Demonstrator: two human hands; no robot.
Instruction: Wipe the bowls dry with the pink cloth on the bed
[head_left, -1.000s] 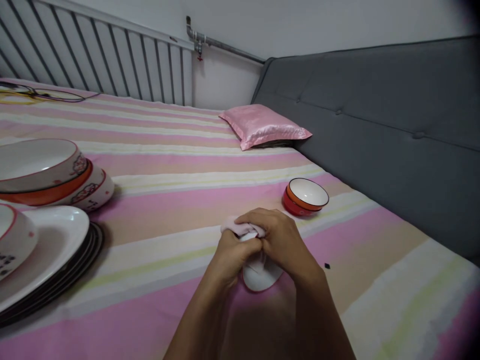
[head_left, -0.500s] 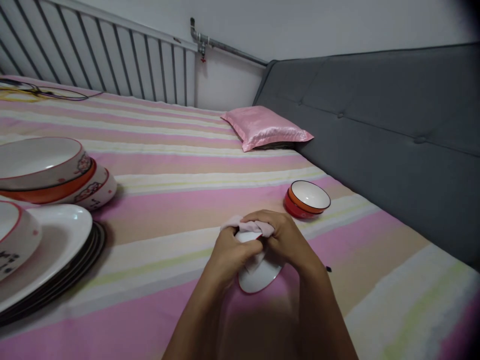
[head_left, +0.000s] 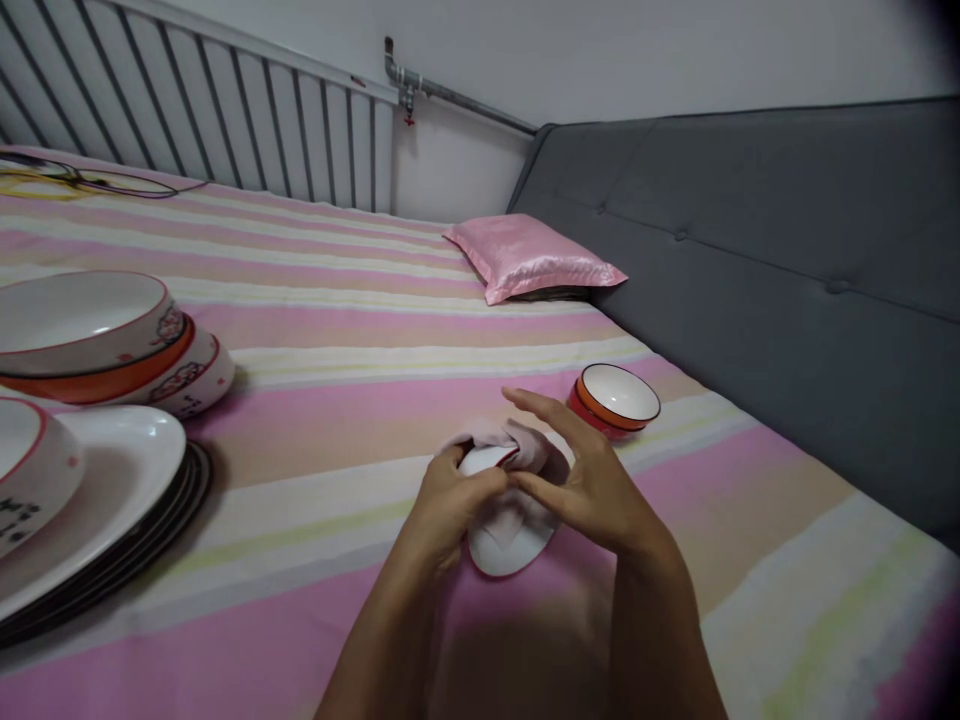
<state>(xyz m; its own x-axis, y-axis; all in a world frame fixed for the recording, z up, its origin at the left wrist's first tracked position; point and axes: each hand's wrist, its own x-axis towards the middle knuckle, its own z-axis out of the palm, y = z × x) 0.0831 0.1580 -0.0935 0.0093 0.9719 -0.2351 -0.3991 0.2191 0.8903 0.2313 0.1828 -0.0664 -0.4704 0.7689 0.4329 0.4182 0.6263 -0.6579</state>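
Observation:
My left hand (head_left: 450, 500) grips the near rim of a small white bowl (head_left: 501, 545) with a red rim, tilted toward me above the striped bed sheet. A pale pink cloth (head_left: 517, 445) lies over and inside the bowl. My right hand (head_left: 585, 475) has its upper fingers stretched out over the cloth, while thumb and a lower finger pinch the cloth in the bowl. A second small bowl (head_left: 616, 398), red outside and white inside, sits on the sheet just beyond my right hand.
Stacked patterned bowls (head_left: 97, 345) and a pile of plates (head_left: 112, 510) with another bowl (head_left: 26, 470) sit at the left. A pink pillow (head_left: 532, 255) lies against the grey padded headboard (head_left: 787, 260). A radiator (head_left: 187, 110) lines the far wall.
My right hand has opened its upper fingers and lifted off the bowl's top, showing more of the cloth. The bowl has tilted a little more toward me.

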